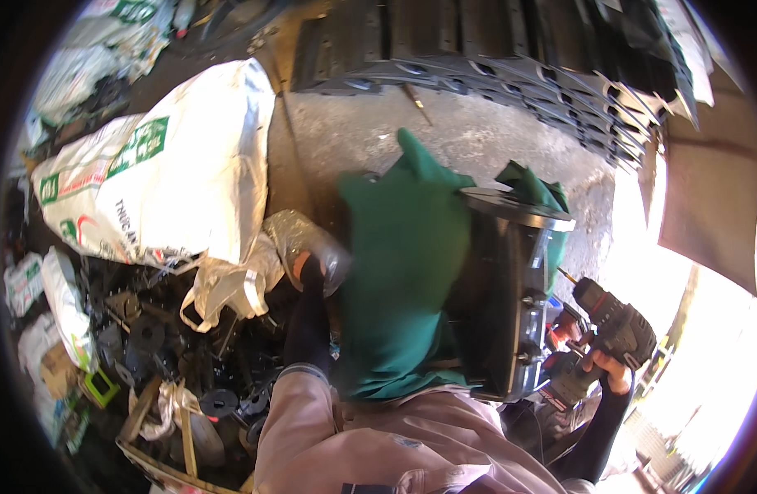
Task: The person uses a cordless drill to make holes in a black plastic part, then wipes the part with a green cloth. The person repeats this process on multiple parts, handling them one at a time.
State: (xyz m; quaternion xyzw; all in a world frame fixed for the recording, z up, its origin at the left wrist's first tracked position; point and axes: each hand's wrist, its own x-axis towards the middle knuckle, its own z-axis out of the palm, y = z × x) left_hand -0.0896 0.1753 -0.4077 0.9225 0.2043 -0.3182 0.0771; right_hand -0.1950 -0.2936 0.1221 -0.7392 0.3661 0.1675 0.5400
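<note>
Holds drill [616, 325], lower right, in closed grip of right hand [611, 370], apparently with work left despite bolts [528, 359] on black drum [498, 309]; cannot tell grip of left hand [301, 263] at clear bag [289, 233].

The left arm [308, 329] reaches forward, dark-sleeved to the wrist; the left hand [300, 262] shows only a patch of bare skin, its fingers hidden. The right arm [602, 432], also dark-sleeved, angles outward, its right hand [614, 373] bare and curled in a grip.
</note>
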